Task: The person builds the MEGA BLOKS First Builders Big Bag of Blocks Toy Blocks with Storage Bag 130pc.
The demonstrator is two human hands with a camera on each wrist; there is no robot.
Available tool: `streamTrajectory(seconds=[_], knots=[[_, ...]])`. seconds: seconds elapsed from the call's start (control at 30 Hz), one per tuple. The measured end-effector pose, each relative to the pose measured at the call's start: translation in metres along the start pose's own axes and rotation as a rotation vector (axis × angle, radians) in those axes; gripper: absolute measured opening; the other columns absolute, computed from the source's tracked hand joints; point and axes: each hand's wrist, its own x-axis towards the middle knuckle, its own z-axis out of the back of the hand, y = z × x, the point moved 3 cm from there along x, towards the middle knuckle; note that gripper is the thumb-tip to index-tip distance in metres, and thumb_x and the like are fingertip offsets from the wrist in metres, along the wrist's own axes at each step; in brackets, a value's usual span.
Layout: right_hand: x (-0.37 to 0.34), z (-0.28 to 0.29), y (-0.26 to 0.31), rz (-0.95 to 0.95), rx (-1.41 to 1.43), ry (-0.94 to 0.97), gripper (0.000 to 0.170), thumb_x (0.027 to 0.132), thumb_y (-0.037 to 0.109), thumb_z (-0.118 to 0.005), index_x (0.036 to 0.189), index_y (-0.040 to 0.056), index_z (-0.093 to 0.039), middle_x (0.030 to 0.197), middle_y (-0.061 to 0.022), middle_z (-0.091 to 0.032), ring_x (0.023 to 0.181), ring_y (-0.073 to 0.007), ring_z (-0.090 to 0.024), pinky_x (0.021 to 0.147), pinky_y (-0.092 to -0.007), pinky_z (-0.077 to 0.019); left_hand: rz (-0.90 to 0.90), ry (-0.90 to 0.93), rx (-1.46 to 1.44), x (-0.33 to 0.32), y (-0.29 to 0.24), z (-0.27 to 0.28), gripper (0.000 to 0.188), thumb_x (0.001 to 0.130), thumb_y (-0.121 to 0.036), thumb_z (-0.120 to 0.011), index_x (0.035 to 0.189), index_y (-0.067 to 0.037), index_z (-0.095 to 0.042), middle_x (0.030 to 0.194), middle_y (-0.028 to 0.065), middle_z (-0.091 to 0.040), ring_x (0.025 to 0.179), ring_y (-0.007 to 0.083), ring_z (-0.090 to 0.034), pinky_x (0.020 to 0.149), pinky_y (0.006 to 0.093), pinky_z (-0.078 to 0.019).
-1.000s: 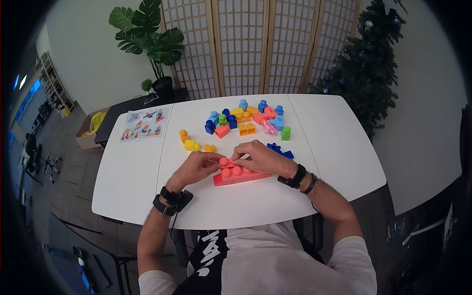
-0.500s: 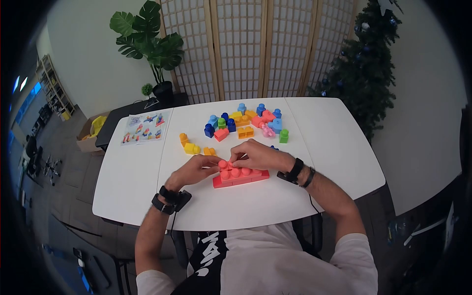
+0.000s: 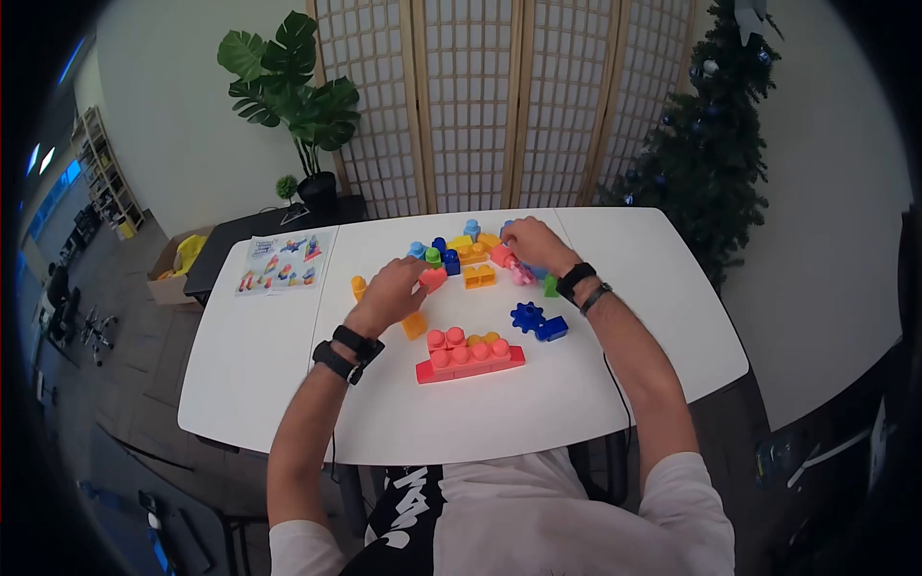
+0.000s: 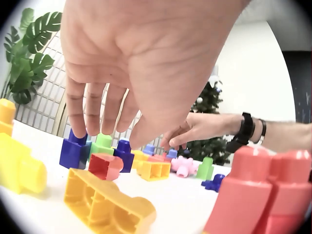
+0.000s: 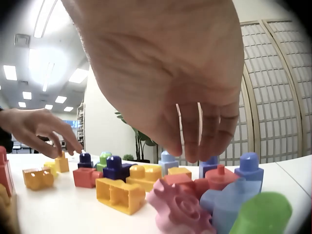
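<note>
While the left hand [image 3: 386,293] is hovering with four fingers hanging loosely extended, one red block [image 4: 106,166], one green block [image 4: 103,144] and two dark blue blocks [image 4: 74,151] are lying by its fingertips; it is gripping nothing visible, and contact is hard to tell. Above the rear cluster, the right hand [image 3: 538,247] is hanging half open, showing nothing in its grip, near one pink gear [image 3: 521,273]. Nearer the person, one red assembly [image 3: 469,361] is resting on one white table [image 3: 403,422], showing six studs, with two yellow studs [image 3: 482,339] showing behind. One blue gear [image 3: 526,317] and one blue block [image 3: 551,329] are sitting to its right.
</note>
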Motion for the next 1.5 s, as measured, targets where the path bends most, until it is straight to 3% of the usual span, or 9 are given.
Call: streamTrajectory(seconds=[0.13,0.27,0.47,0.67,0.77,0.83,1.03,1.4,1.5], knots=[[-0.008,-0.014,0.029,-0.181,-0.297,0.122,0.029,0.097,0.024,-0.070,0.115,0.0047,-0.082,0.121,-0.0169,-0.078,0.125,-0.0373,-0.068,0.099,-0.0542,-0.0570,0.011,-0.014,0.327,0.008,0.005,-0.036,0.032,0.096,-0.017,-0.077,0.125,-0.004,-0.075,0.117,0.0159,-0.075,0.116,0.0359,-0.069,0.099,0.0480,-0.0589],[-0.006,-0.029,0.032,-0.101,-0.383,0.024,0.027,0.095,0.025,-0.075,0.113,0.0054,-0.081,0.117,-0.0156,-0.080,0.122,-0.0352,-0.071,0.097,-0.0515,-0.0576,0.023,0.027,0.390,0.006,0.001,-0.039,0.036,0.095,-0.018,-0.080,0.128,-0.005,-0.073,0.114,0.0157,-0.075,0.113,0.0367,-0.069,0.098,0.0470,-0.0584],[-0.008,-0.012,0.045,-0.135,-0.206,0.112,0.024,0.088,0.019,-0.082,0.108,0.0061,-0.081,0.111,-0.0134,-0.081,0.114,-0.0348,-0.073,0.096,-0.0476,-0.0585,0.050,0.011,0.145,-0.002,-0.004,-0.034,0.038,0.094,-0.019,-0.080,0.127,-0.004,-0.072,0.112,0.0152,-0.074,0.113,0.0352,-0.070,0.098,0.0466,-0.0587],[-0.030,0.032,0.058,0.148,0.088,-0.189,0.023,0.090,0.014,-0.080,0.107,0.0003,-0.077,0.107,-0.0172,-0.079,0.098,-0.0377,-0.076,0.092,-0.0460,-0.0608,-0.005,-0.064,-0.038,-0.008,-0.016,-0.004,0.045,0.091,-0.019,-0.081,0.133,-0.008,-0.071,0.108,0.0146,-0.074,0.097,0.0333,-0.075,0.088,0.0434,-0.0625],[-0.051,0.060,0.078,0.234,0.270,-0.125,0.024,0.090,0.011,-0.083,0.110,-0.0005,-0.076,0.104,-0.0164,-0.078,0.092,-0.0350,-0.077,0.086,-0.0436,-0.0620,0.032,0.017,-0.309,-0.014,-0.048,0.022,0.045,0.089,-0.018,-0.084,0.131,-0.009,-0.071,0.116,0.0139,-0.077,0.094,0.0284,-0.077,0.084,0.0381,-0.0636],[-0.068,0.076,0.093,0.077,0.466,0.048,0.028,0.089,0.009,-0.086,0.113,-0.0001,-0.076,0.102,-0.0138,-0.079,0.093,-0.0272,-0.077,0.084,-0.0373,-0.0620,-0.020,0.037,-0.370,-0.020,-0.066,0.024,0.045,0.089,-0.017,-0.084,0.130,-0.008,-0.070,0.117,0.0137,-0.078,0.094,0.0268,-0.078,0.084,0.0359,-0.0637],[-0.099,0.074,0.097,0.156,0.538,0.151,0.027,0.091,0.008,-0.086,0.115,-0.0009,-0.078,0.100,-0.0109,-0.079,0.089,-0.0181,-0.078,0.087,-0.0315,-0.0631,-0.068,0.171,-0.425,-0.025,-0.084,0.005,0.045,0.089,-0.011,-0.082,0.132,-0.007,-0.068,0.120,0.0114,-0.079,0.103,0.0272,-0.081,0.090,0.0354,-0.0647],[-0.118,0.058,0.102,0.216,0.501,0.192,0.026,0.090,0.009,-0.083,0.112,-0.0021,-0.076,0.103,-0.0137,-0.081,0.088,-0.0216,-0.079,0.083,-0.0323,-0.0641,-0.025,0.277,-0.419,-0.028,-0.078,-0.016,0.030,0.095,-0.015,-0.080,0.120,-0.001,-0.072,0.105,0.0168,-0.083,0.096,0.0288,-0.083,0.084,0.0361,-0.0652],[-0.119,0.050,0.104,0.208,0.501,0.225,0.025,0.089,0.010,-0.084,0.109,-0.0027,-0.075,0.100,-0.0136,-0.080,0.087,-0.0211,-0.079,0.082,-0.0324,-0.0638,0.013,0.350,-0.379,-0.029,-0.077,-0.014,0.036,0.100,-0.022,-0.079,0.129,-0.001,-0.071,0.114,0.0161,-0.083,0.102,0.0265,-0.082,0.091,0.0354,-0.0646]])
